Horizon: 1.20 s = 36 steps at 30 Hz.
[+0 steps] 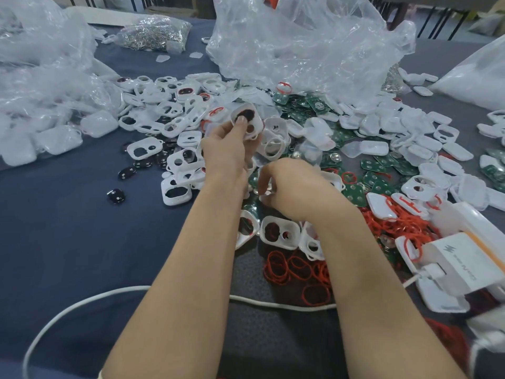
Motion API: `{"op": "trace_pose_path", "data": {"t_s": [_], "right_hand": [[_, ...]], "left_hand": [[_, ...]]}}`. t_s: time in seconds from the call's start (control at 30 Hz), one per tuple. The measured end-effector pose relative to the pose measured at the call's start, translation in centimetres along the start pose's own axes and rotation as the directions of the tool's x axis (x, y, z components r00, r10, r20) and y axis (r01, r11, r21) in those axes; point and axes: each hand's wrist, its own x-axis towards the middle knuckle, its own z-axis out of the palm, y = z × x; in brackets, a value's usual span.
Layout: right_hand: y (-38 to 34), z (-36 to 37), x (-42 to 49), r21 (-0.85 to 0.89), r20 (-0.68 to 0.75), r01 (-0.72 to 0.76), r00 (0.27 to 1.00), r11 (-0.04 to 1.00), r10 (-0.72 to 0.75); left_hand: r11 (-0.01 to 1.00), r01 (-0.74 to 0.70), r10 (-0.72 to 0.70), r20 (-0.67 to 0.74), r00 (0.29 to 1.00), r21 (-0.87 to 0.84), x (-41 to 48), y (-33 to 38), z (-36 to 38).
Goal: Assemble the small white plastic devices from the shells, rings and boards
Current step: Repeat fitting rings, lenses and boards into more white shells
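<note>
Centrally, the L hand (pixel 226 151) holds one white shell (pixel 258 123) raised above the parts pile, fingers curled behind it and the thumb pressed on its dark oval window; a small round hole lies beside the thumb. Just below and to the R, the R hand (pixel 292 187) reaches palm-down into the pile, fingers bent toward shiny bits among the green boards (pixel 352 194); whether it grips anything cannot be told. Loose shells (pixel 278 231) lie near the wrists, w/ red rings (pixel 296 269) scattered just in front of them. Dark lenses (pixel 116 196) sit apart on the blue cloth (pixel 68 242) at L. A white cable (pixel 82 300) runs under both forearms. Clear bags (pixel 300 45) stand behind the pile.
</note>
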Motion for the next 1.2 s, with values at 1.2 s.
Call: {"op": "trace_pose_path", "data": {"t_s": [1.2], "right_hand": [[2.6, 0.6, 1.8, 0.947, -0.316, 0.247, 0.834, 0.207, 0.453]], "left_hand": [[0.909, -0.176, 0.11, 0.192, 0.975, 0.378, -0.4, -1.3, 0.1]]}}
